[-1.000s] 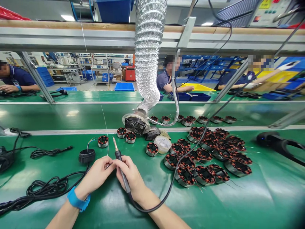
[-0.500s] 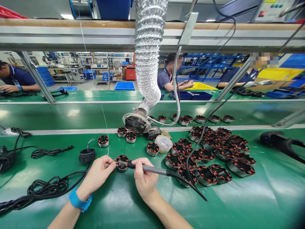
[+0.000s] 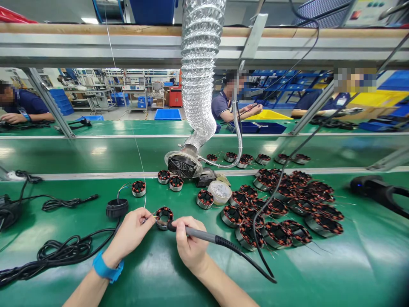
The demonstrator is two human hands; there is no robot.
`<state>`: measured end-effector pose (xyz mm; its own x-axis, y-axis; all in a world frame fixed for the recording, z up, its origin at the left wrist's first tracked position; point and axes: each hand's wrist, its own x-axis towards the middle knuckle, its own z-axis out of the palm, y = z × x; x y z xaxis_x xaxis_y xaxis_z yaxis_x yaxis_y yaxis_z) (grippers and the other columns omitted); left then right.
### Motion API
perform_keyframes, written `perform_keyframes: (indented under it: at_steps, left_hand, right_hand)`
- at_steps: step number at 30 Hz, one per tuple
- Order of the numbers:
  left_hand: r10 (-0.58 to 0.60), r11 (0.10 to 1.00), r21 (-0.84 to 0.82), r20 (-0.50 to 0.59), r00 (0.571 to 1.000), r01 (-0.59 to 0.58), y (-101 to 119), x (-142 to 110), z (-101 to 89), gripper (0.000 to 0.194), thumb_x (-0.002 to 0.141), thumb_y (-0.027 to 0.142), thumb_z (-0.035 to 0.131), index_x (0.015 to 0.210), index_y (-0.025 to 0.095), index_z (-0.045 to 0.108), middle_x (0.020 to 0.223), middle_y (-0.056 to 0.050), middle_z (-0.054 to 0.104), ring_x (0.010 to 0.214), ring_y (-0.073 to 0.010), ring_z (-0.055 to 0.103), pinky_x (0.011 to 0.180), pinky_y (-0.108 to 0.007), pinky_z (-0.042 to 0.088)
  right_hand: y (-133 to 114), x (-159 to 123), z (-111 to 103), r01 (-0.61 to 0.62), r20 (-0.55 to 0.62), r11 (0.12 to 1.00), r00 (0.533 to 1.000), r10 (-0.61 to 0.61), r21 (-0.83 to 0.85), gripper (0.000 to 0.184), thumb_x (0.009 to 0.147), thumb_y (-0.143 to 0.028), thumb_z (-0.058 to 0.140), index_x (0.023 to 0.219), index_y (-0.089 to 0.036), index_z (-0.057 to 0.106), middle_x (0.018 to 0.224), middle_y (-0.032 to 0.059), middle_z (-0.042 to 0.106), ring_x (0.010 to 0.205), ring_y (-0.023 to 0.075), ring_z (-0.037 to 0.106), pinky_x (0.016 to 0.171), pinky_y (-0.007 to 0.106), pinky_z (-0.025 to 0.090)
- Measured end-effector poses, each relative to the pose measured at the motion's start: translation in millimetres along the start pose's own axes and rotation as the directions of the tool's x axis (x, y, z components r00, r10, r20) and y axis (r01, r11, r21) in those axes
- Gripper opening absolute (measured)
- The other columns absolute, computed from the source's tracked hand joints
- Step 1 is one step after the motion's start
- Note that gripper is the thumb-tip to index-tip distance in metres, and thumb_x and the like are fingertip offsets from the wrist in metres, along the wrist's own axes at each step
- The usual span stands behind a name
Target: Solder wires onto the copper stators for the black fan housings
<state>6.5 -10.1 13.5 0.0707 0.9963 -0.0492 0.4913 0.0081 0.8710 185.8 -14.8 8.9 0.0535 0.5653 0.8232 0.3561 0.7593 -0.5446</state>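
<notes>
My left hand (image 3: 132, 232), wearing a blue wristband (image 3: 108, 267), is closed in a pinch on the thin solder wire (image 3: 139, 155) that hangs from above. A fine coloured lead also shows at its fingertips. Just right of those fingertips a motor stator (image 3: 164, 218) with copper windings stands on the green bench. My right hand (image 3: 191, 245) is wrapped round a soldering iron (image 3: 200, 234), its front end at the stator's lower right edge; the tip is hard to make out. Behind my left hand is a black round housing (image 3: 116, 208) with coloured wires rising from it.
Several stators (image 3: 276, 234) crowd the right side, and more stand behind the rail. A round tub (image 3: 219, 192) and a fan (image 3: 183, 165) under a foil duct (image 3: 200, 64) are ahead. Coiled black cable (image 3: 60, 251) lies left, a black device (image 3: 380, 192) far right. Co-workers sit opposite.
My right hand has tilted the soldering iron, its front end lower and drawn back from the stator's middle. The stators behind the rail have shifted left. My left hand stays in place.
</notes>
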Motion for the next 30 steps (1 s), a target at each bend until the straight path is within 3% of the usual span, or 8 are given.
perform_keyframes:
  at_steps: [6, 11, 21, 25, 30]
  left_hand:
    - [-0.016, 1.000, 0.000, 0.008, 1.000, 0.016, 0.1, 0.0, -0.3, 0.037, 0.084, 0.051, 0.053, 0.075, 0.016, 0.061, 0.074, -0.002, 0.059, 0.071, -0.0172, 0.051, 0.069, -0.027, 0.041]
    - [-0.015, 1.000, -0.017, 0.010, 1.000, 0.015, -0.1, -0.1, -0.2, 0.036, 0.083, 0.051, 0.055, 0.073, 0.017, 0.059, 0.070, -0.001, 0.056, 0.068, -0.0161, 0.049, 0.066, -0.026, 0.039]
    - [-0.022, 1.000, -0.022, 0.001, 1.000, 0.022, 2.0, -0.8, -0.5, 0.034, 0.083, 0.048, 0.055, 0.073, 0.016, 0.059, 0.070, -0.001, 0.055, 0.067, -0.0151, 0.047, 0.064, -0.025, 0.037]
    - [-0.020, 0.999, -0.031, -0.001, 1.000, 0.020, 2.9, -1.1, -1.0, 0.035, 0.082, 0.050, 0.056, 0.074, 0.016, 0.061, 0.071, -0.002, 0.058, 0.068, -0.0159, 0.050, 0.064, -0.025, 0.038]
    - [-0.015, 0.999, -0.051, 0.005, 1.000, 0.015, 1.2, 0.0, -0.5, 0.035, 0.082, 0.050, 0.057, 0.076, 0.016, 0.062, 0.073, -0.003, 0.061, 0.070, -0.0169, 0.053, 0.065, -0.026, 0.040]
  right_hand:
    - [-1.6, 0.9, -1.2, -0.058, 0.009, 0.998, 0.998, 0.058, -0.004, 0.024, 0.089, -0.015, 0.045, 0.072, -0.019, 0.061, 0.061, 0.0000, 0.065, 0.053, 0.0140, 0.062, 0.054, 0.026, 0.049]
    - [1.2, 1.7, -1.9, -0.124, -0.057, 0.992, 0.990, 0.125, 0.017, 0.024, 0.089, -0.017, 0.046, 0.072, -0.019, 0.062, 0.062, 0.0012, 0.065, 0.054, 0.0147, 0.062, 0.053, 0.026, 0.050]
    - [3.0, 1.0, -1.6, -0.139, -0.051, 0.990, 0.989, 0.140, 0.024, 0.025, 0.091, -0.019, 0.045, 0.073, -0.019, 0.063, 0.064, 0.0014, 0.066, 0.056, 0.0148, 0.063, 0.056, 0.026, 0.051]
    - [5.5, 1.8, -1.4, -0.156, 0.000, 0.988, 0.988, 0.156, 0.008, 0.025, 0.093, -0.020, 0.044, 0.077, -0.019, 0.064, 0.067, 0.0015, 0.067, 0.060, 0.0150, 0.065, 0.060, 0.026, 0.052]
    - [8.2, 6.3, 3.1, -0.175, 0.158, 0.984, 0.971, 0.177, -0.028, 0.020, 0.095, -0.018, 0.046, 0.099, -0.019, 0.065, 0.082, 0.0034, 0.069, 0.071, 0.0154, 0.066, 0.069, 0.028, 0.053]
